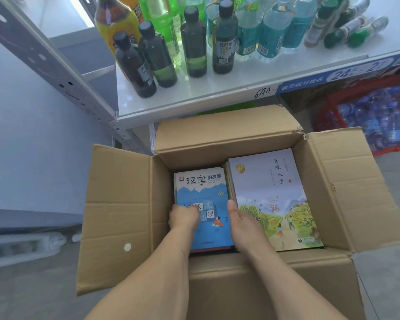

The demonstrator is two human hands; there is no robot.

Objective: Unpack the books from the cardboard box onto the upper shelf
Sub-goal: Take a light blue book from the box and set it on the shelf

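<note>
An open cardboard box [118, 204] stands on the floor below the white shelf [217, 93]. Inside lie two stacks of books. A blue-covered book [203, 188] tops the left stack, a pale book with a landscape picture [270, 192] tops the right one. Both my hands are down in the box. My left hand [183, 218] curls over the blue book's left edge. My right hand [240, 218] reaches into the gap between the two stacks, its thumb against the blue book's right edge. The fingers of both hands are hidden.
Several drink bottles [192, 42] crowd the white shelf, dark ones in front, green and blue ones behind. A red crate [326, 112] of bottled water sits under the shelf at right. The grey shelf upright [44, 58] runs diagonally at left.
</note>
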